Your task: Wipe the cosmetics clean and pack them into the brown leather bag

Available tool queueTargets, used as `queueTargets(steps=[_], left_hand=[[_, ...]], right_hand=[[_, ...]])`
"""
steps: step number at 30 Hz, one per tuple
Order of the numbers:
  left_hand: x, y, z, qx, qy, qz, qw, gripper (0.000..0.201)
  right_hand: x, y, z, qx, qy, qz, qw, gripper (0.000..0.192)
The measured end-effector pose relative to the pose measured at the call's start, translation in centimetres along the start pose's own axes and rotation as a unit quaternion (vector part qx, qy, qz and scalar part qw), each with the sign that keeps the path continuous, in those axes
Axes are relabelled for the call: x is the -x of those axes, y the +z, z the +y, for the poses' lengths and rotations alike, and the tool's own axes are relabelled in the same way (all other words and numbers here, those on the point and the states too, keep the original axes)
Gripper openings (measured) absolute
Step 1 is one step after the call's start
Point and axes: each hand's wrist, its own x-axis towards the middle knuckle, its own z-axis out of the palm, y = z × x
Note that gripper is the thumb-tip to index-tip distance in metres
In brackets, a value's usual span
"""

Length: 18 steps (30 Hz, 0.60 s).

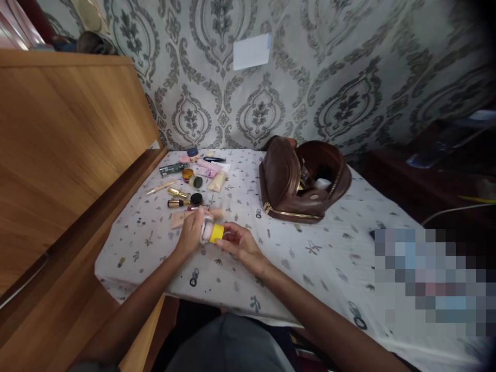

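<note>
A yellow-capped bottle (209, 231) was above the worktop (279, 268), left of a bag (277, 175).
The left hand (189, 231) gripped its pale end, seemingly with white cloth (203, 235); the right hand (245, 248) held its cap (217, 234).

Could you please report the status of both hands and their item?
Left hand on a pale container. Right hand at its yellow end. Cosmetics close beyond; open brown bag off to the right.

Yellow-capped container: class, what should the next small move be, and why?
Probably lay the yellow-capped container on the patterned cloth near the cosmetics: the left hand and right hand are both at it, and that loose group lies closer than the brown bag.
</note>
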Motion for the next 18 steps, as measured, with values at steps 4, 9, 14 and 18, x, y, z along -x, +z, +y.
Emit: queueTargets(steps=[4, 9, 14, 18], left_hand=[[1.0, 0.3, 0.3, -0.073, 0.113, -0.041, 0.990, 0.034], [0.6, 0.6, 0.4, -0.127, 0.112, -0.079, 0.982, 0.030], [-0.9, 0.0, 0.2, -0.095, 0.045, -0.143, 0.984, 0.034], [-2.0, -0.7, 0.1, -0.069, -0.004, -0.184, 0.980, 0.043]], right_hand=[[0.0, -0.3, 0.6, 0.096, -0.049, 0.034, 0.994, 0.039], [0.4, -0.5, 1.3, 0.277, -0.178, 0.040, 0.943, 0.039], [0.9, -0.6, 1.1, 0.389, -0.257, 0.000, 0.885, 0.047], [1.2, -0.5, 0.9, 0.397, -0.285, -0.023, 0.872, 0.050]])
